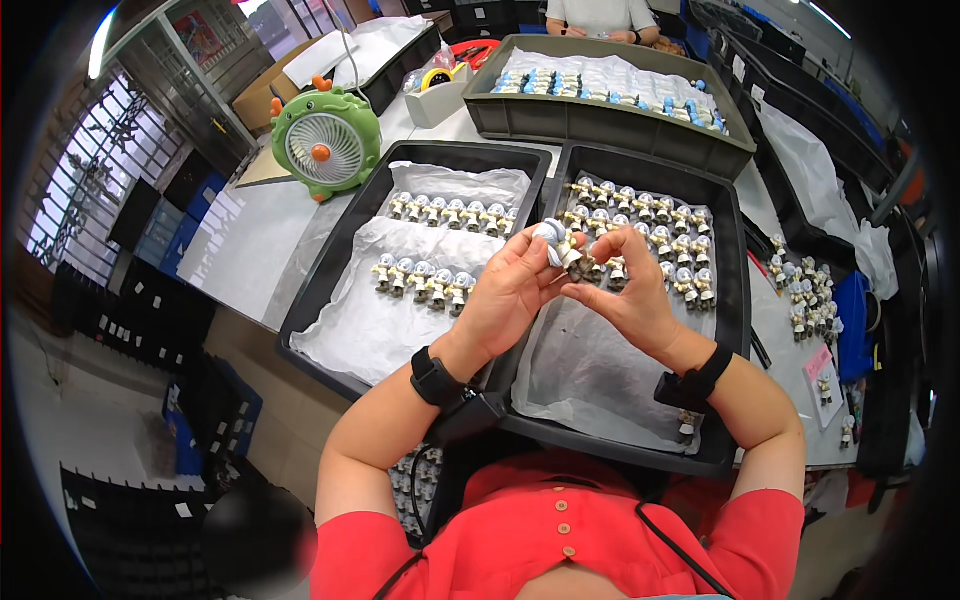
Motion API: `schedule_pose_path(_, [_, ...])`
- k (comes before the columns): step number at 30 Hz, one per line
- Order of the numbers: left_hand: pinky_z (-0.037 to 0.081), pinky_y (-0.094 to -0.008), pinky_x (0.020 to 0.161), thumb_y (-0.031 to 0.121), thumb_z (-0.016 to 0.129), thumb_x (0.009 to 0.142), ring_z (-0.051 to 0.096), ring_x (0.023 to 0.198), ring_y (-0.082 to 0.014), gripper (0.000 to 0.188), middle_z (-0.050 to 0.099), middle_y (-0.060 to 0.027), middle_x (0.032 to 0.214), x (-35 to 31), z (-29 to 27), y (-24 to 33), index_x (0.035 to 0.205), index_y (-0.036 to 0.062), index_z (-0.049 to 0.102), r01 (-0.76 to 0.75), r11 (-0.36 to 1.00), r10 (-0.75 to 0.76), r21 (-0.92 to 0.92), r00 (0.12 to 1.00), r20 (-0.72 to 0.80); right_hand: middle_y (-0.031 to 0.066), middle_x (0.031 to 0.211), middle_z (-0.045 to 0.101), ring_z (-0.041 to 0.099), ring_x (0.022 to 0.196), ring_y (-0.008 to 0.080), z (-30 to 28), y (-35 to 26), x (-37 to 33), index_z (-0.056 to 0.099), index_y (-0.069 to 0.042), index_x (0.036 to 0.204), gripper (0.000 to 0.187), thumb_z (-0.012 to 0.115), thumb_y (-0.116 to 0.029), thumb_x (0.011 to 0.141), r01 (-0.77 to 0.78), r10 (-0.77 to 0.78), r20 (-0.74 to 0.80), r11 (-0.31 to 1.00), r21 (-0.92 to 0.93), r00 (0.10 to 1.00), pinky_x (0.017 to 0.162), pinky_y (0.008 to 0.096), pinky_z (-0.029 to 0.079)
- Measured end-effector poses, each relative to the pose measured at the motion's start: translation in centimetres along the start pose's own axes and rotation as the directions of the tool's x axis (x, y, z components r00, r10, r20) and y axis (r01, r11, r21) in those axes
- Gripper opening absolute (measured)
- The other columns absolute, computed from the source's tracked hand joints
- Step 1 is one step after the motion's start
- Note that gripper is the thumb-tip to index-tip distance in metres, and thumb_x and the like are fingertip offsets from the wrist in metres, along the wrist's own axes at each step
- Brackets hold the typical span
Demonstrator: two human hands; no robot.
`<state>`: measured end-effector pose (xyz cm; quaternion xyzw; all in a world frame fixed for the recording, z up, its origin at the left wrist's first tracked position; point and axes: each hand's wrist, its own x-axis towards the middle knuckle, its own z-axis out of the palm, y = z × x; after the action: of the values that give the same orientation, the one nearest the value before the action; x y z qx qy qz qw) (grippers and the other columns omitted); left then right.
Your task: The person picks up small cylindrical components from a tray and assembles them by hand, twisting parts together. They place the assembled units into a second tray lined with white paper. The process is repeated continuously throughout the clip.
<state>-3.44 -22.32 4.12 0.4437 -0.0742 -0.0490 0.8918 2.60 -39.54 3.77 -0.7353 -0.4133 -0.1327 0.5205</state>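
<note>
A small figurine (551,236) with a pale blue-grey head and a white body with dark lower parts is held up over the inner edges of two black trays. My left hand (508,292) is closed round its head and side. The thumb and fingers of my right hand (632,292) pinch close to its lower end; they partly cover it. Beneath my left hand is the left tray (322,268), lined with white paper and bearing two rows of like figurines (425,281). Below my right hand, the right tray (735,290) holds several rows of figurines (683,247) toward its far side.
A green-grey bin (610,118) with blue-and-white figurines stands beyond the trays. At the far left is a green fan (326,140). Loose figurines (808,298) lie on the table at right, near a pink-and-white card (822,385). Another person (600,15) sits across the table.
</note>
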Motion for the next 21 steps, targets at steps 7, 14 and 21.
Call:
schedule_pose_path(7, [0.046, -0.033, 0.091, 0.026, 0.045, 0.096, 0.052, 0.114, -0.0203, 0.041, 0.047, -0.0125, 0.132, -0.11, 0.4, 0.26, 0.131, 0.0057, 0.035, -0.035, 0.999, 0.035, -0.004, 0.999, 0.013, 0.0057, 0.081, 0.055, 0.054, 0.077, 0.0208, 0.35, 0.18, -0.4, 0.053, -0.006, 0.085, 0.037, 0.081, -0.009, 0.062, 0.032, -0.028, -0.07, 0.998, 0.052, 0.997, 0.068, 0.0321, 0.044])
schedule_pose_path(14, [0.045, -0.0344, 0.091, 0.02, 0.043, 0.096, 0.05, 0.117, -0.0221, 0.045, 0.038, -0.0145, 0.139, -0.27, 0.88, 0.76, 0.136, 0.0061, 0.028, -0.02, 0.992, 0.035, -0.124, 0.993, 0.115, 0.0066, 0.084, 0.058, 0.055, 0.078, 0.0228, 0.22, -0.04, -0.03, 0.054, -0.007, 0.084, 0.034, 0.079, -0.004, 0.061, 0.227, -0.231, -0.122, 0.973, -0.049, 0.965, 0.069, 0.0319, 0.044])
schedule_pose_path(21, [0.044, -0.0362, 0.095, 0.019, 0.044, 0.096, 0.046, 0.122, -0.0262, 0.046, 0.036, -0.0143, 0.14, -0.2, 0.69, 0.77, 0.137, 0.0056, 0.027, -0.056, 0.993, 0.066, -0.108, 0.993, 0.099, 0.0063, 0.085, 0.06, 0.056, 0.079, 0.0226, -0.26, -0.3, 0.18, 0.055, -0.007, 0.085, 0.035, 0.08, -0.007, 0.061, 0.167, -0.172, -0.103, 0.985, -0.048, 0.98, 0.069, 0.0321, 0.046])
